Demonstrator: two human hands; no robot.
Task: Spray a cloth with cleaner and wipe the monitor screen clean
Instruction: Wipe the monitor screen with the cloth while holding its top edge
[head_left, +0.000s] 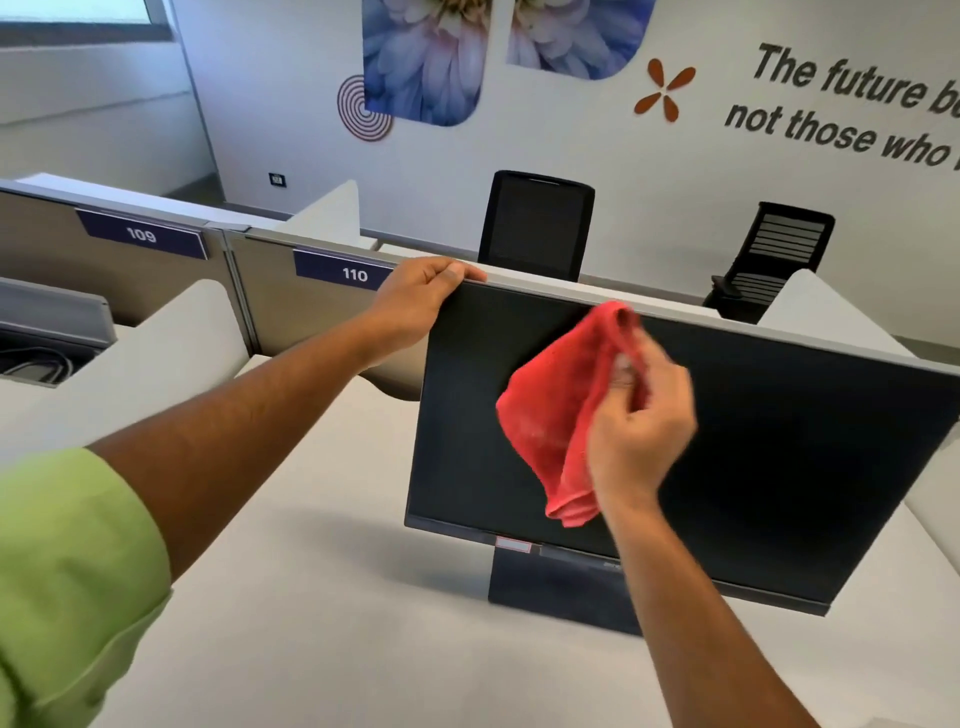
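Observation:
A black monitor (779, 441) stands on a white desk, its dark screen facing me and tilted slightly. My left hand (415, 306) grips the monitor's top left corner, fingers curled over the upper edge. My right hand (641, 426) holds a bunched red cloth (556, 415) in front of the upper middle of the screen; the hand and cloth are motion-blurred. The cloth hangs down to the left of the hand. No spray bottle is in view.
The white desk (337, 597) extends in front of the monitor stand (561, 587). Grey partitions with labels 109 (141, 235) and 110 (355, 274) run behind. Two black office chairs (535, 223) stand beyond the partition. Cables (36, 364) lie at far left.

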